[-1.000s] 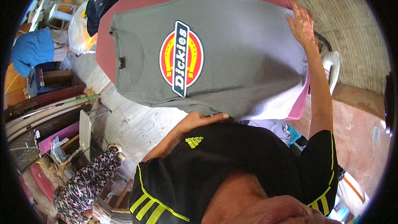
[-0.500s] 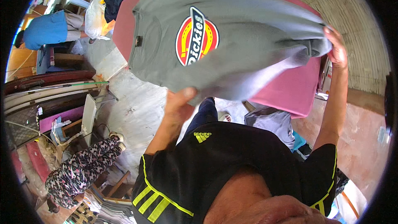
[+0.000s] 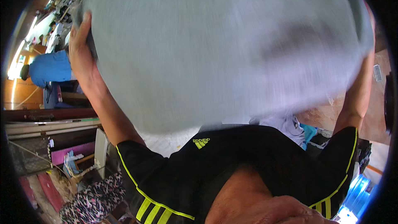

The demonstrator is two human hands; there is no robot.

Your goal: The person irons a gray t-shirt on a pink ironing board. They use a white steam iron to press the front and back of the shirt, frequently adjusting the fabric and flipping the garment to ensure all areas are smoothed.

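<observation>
A grey T-shirt (image 3: 215, 58) is spread wide and raised in front of me, blurred by motion, with its printed front out of sight. My left hand (image 3: 82, 47) is closed on its left edge, thumb up along the cloth and the other fingers partly behind it. At the opposite edge my right hand (image 3: 370, 23) is mostly covered by the fabric. The cloth hangs held up there, though the fingers themselves do not show.
The raised shirt blocks the table. A person in a blue top (image 3: 49, 68) is at the far left, and another in patterned clothes (image 3: 93, 201) at the lower left. Stacked boards (image 3: 54, 126) lie along the left. Grey cloth (image 3: 282, 126) sits low beyond my chest.
Both hands have lifted the T-shirt from above the pink table toward me and spread them farther apart. My left hand has moved up and left; the shirt's print has gone out of view.
</observation>
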